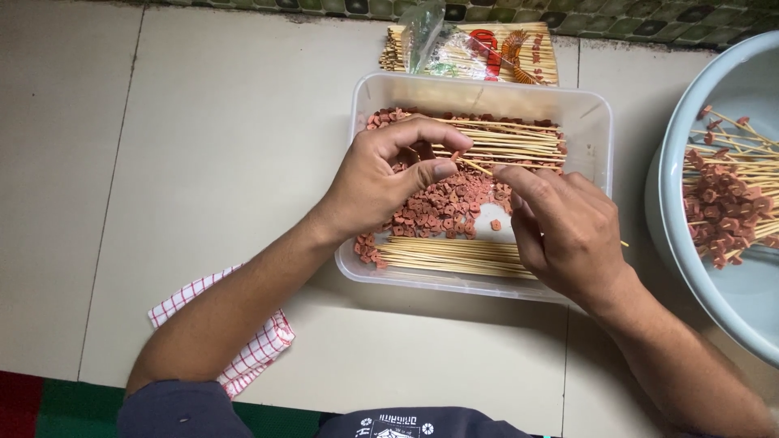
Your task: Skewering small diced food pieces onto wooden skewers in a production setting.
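Note:
A clear plastic tub on the tiled floor holds many small reddish-brown sausage slices and two bundles of bamboo skewers, one at its near side and one at its far side. My left hand hovers over the slices, thumb and fingers pinching a slice. My right hand holds a single skewer, its tip pointing toward the pinched slice.
A pale blue basin at the right holds several skewers loaded with slices. A pack of skewers in printed plastic lies behind the tub. A red-checked cloth lies under my left forearm.

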